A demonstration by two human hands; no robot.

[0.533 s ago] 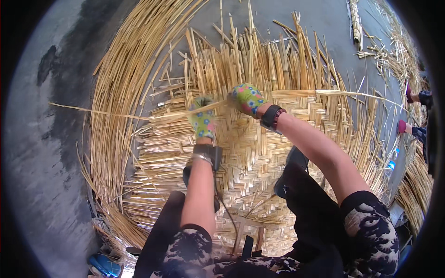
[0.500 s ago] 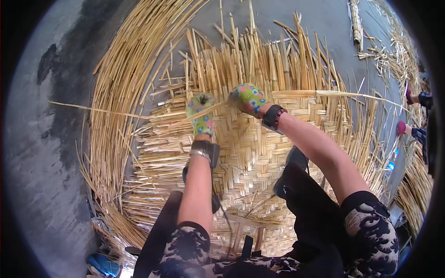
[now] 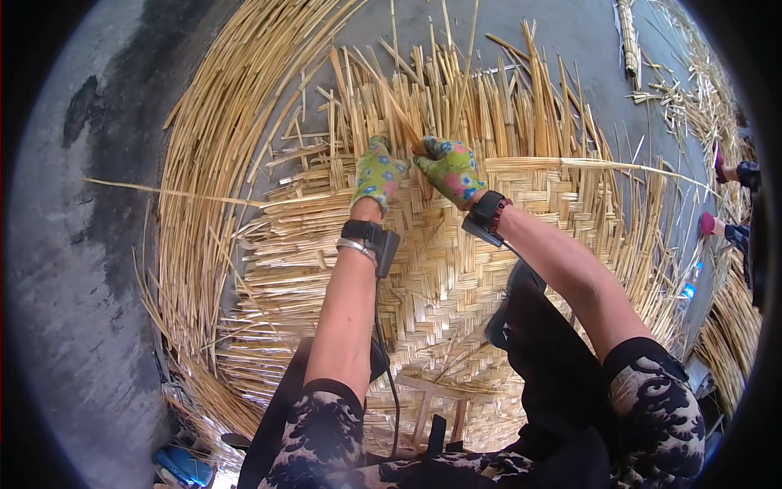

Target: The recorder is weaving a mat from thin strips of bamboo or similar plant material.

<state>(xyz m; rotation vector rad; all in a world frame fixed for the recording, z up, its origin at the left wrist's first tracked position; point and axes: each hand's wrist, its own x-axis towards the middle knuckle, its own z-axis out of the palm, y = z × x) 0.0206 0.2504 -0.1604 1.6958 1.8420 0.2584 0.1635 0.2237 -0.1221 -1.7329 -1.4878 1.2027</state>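
A mat of flattened reed strips (image 3: 440,273), woven in a zigzag pattern, lies under me. Loose strip ends (image 3: 507,122) fan out along its far edge. In its flowered green glove, my right hand (image 3: 450,170) is closed on a flat reed strip (image 3: 397,106) that slants up and to the left. My left hand (image 3: 379,173), gloved alike, is just left of it at the inner end of the loose strips. Its fingers are curled in; what they hold is hidden. One long strip (image 3: 603,165) lies crosswise to the right of my hands.
A long bundle of reeds (image 3: 191,196) curves along the left on the grey floor (image 3: 90,269). More reed scraps (image 3: 692,106) lie at the far right, near another person's feet (image 3: 710,223). A plastic bottle (image 3: 690,285) lies by the mat's right side. My knees flank the mat.
The strip between my hands has swung from lying crosswise to pointing away from me. My left hand has moved right and away, closer to the right one, which has shifted slightly right.
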